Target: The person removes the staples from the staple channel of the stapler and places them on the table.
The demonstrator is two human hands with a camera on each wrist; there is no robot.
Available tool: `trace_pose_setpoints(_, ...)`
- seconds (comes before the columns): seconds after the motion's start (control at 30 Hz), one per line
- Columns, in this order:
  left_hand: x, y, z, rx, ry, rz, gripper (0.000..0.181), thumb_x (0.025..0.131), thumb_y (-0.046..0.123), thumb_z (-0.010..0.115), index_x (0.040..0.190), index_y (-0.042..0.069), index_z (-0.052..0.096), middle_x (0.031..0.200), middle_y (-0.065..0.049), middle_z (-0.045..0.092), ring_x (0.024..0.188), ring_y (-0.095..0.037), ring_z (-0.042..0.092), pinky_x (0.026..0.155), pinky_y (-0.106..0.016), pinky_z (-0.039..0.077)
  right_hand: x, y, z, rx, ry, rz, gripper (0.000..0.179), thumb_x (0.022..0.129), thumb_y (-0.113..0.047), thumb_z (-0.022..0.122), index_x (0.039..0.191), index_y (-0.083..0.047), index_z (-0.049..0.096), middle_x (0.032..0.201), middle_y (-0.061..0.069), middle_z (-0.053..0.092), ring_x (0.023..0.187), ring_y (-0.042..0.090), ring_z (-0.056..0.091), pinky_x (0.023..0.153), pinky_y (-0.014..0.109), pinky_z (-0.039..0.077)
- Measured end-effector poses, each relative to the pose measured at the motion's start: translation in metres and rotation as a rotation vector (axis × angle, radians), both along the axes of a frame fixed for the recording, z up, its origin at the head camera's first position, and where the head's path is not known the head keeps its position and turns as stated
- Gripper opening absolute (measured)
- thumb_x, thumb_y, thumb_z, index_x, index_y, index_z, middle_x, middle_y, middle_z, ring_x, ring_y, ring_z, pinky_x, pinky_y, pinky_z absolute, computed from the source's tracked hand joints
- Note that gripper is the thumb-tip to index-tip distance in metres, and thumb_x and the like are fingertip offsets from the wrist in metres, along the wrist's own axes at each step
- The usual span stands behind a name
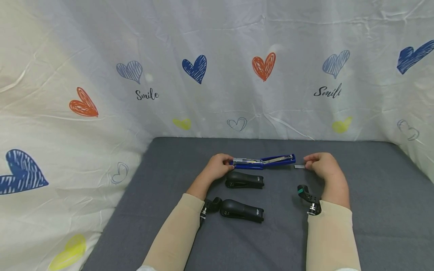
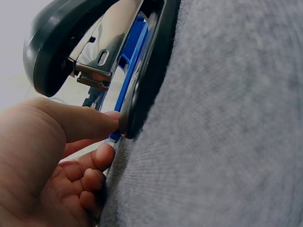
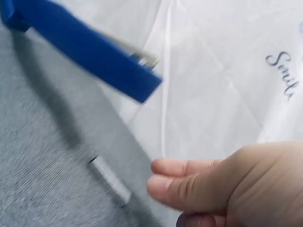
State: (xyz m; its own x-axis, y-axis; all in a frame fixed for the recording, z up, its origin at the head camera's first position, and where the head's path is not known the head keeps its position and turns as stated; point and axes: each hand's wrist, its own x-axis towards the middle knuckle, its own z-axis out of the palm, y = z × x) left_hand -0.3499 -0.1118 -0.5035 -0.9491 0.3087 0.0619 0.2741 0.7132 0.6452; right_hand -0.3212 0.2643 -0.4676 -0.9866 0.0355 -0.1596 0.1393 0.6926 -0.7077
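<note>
A blue stapler [image 1: 278,161] lies folded wide open near the back of the table, its metal staple channel exposed. My left hand [image 1: 218,166] pinches its left end between thumb and fingers. In the left wrist view, a black stapler [image 2: 142,94] in front partly hides the blue one. A short silver strip of staples [image 1: 299,166] lies on the grey cloth, just past the blue stapler's right end. My right hand [image 1: 323,165] is beside that strip, thumb and forefinger close together. The right wrist view shows the strip [image 3: 111,180] apart from the fingertips.
Two black staplers, a nearer one [image 1: 241,210] and a farther one [image 1: 244,180], lie on the grey cloth [image 1: 278,241] between my arms. A white curtain [image 1: 217,101] with printed hearts hangs behind the table and on its left. Wrist-worn camera mounts [image 1: 310,201] stick out from both arms.
</note>
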Motion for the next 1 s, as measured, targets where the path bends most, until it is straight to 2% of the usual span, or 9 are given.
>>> trace_pose_setpoints(0.1,0.000,0.000,0.000,-0.001,0.007,0.000,0.034,0.096,0.013,0.074,0.127,0.002,0.071,0.082,-0.003,0.060,0.073,-0.016,0.052,0.068,-0.031,0.044,0.001,-0.001,0.007,-0.004,0.057,0.015,0.032,0.104,-0.007,0.056,0.132,0.009,0.060,0.120,0.029,0.064,0.116,0.044,0.054,0.100,0.063,0.039)
trace_pose_setpoints(0.27,-0.001,0.000,-0.002,-0.006,0.013,0.000,0.033,0.095,0.013,0.074,0.126,0.002,0.071,0.082,-0.003,0.060,0.073,-0.016,0.052,0.067,-0.030,0.044,0.002,-0.011,0.025,0.027,0.161,0.045,0.035,0.107,-0.018,0.056,0.133,0.005,0.062,0.130,0.031,0.060,0.118,0.047,0.055,0.097,0.064,0.042)
trace_pose_setpoints(0.47,-0.001,0.000,-0.002,0.000,0.006,0.001,0.033,0.096,0.013,0.074,0.127,0.003,0.071,0.082,-0.003,0.060,0.073,-0.016,0.053,0.067,-0.031,0.044,0.005,-0.037,0.046,0.035,0.255,0.078,0.034,0.108,-0.023,0.056,0.133,-0.001,0.064,0.127,0.027,0.062,0.111,0.043,0.059,0.086,0.057,0.047)
trace_pose_setpoints(0.63,0.000,0.000,-0.002,0.003,0.006,0.006,0.033,0.096,0.013,0.073,0.127,0.003,0.071,0.082,-0.003,0.060,0.074,-0.016,0.052,0.067,-0.032,0.044,0.006,-0.062,0.054,0.009,0.313,0.093,0.034,0.107,-0.020,0.057,0.134,-0.002,0.064,0.127,0.024,0.063,0.111,0.041,0.059,0.087,0.056,0.047)
trace_pose_setpoints(0.77,0.000,-0.001,-0.003,-0.002,0.013,0.007,0.033,0.096,0.014,0.074,0.127,0.003,0.071,0.082,-0.003,0.060,0.074,-0.016,0.052,0.068,-0.031,0.044,0.004,-0.080,0.054,-0.001,0.326,0.144,0.033,0.107,-0.017,0.057,0.134,-0.001,0.064,0.125,0.022,0.063,0.111,0.040,0.060,0.088,0.056,0.048)
trace_pose_setpoints(1.0,0.000,0.000,-0.001,-0.006,0.007,-0.001,0.034,0.096,0.014,0.073,0.128,0.003,0.071,0.082,-0.003,0.059,0.073,-0.017,0.052,0.068,-0.032,0.044,0.001,-0.112,0.049,0.030,0.281,0.268,0.033,0.107,-0.015,0.058,0.137,-0.003,0.063,0.124,0.019,0.063,0.107,0.035,0.061,0.085,0.051,0.050)
